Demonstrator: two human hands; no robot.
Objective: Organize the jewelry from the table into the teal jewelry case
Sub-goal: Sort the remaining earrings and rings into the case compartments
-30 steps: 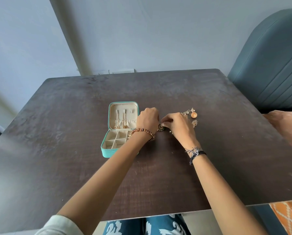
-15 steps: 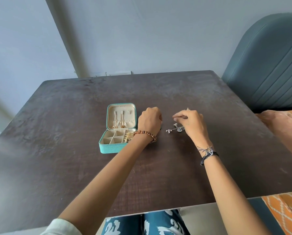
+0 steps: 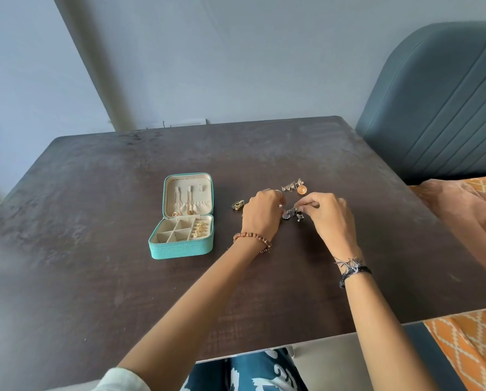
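Right hand pinches dark silver earring just off the table; left hand fingers curled beside it, hold unclear. Teal jewelry case open at left.

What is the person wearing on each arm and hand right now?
The left hand has a brown wooden-bead bracelet at the wrist and a white sleeve cuff low on the arm. The right hand has a dark cord band with frayed grey and white threads at the wrist. Both forearms are otherwise bare. Any rings are too small to confirm.
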